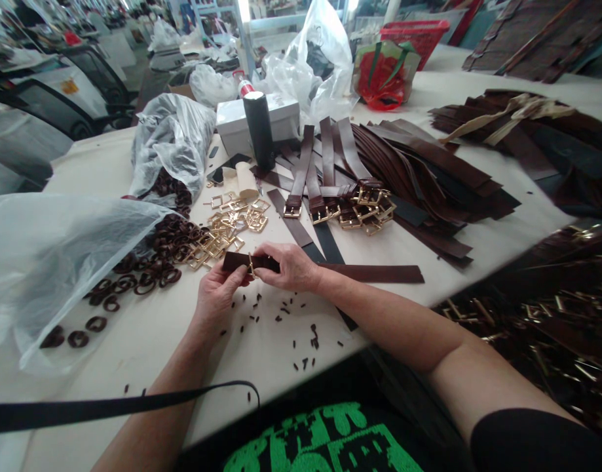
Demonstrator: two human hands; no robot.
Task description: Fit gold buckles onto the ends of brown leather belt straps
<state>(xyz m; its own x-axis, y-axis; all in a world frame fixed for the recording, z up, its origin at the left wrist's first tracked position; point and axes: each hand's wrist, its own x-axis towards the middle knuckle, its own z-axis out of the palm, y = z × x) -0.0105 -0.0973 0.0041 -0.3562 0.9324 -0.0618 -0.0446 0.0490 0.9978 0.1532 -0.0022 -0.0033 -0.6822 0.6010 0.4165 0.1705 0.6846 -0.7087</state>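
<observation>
A dark brown leather belt strap (374,273) runs leftward across the table into my two hands. My left hand (221,286) is closed on the strap's left end, thumb on top. My right hand (291,265) pinches the strap just right of a gold belt buckle (251,264), which sits around the leather between my thumbs. Behind my hands lies a pile of loose gold buckles (232,226). Left of it are many small brown leather loops (170,242), spilling from a clear plastic bag (170,141). Small dark bits (285,308) are scattered near me.
Straps with buckles attached (364,206) lie behind my right hand, beside a fanned stack of straps (428,157). A black bottle (260,131) stands before a white box (283,121). Another plastic bag (59,262) covers the left side. A tied strap bundle (521,124) is far right.
</observation>
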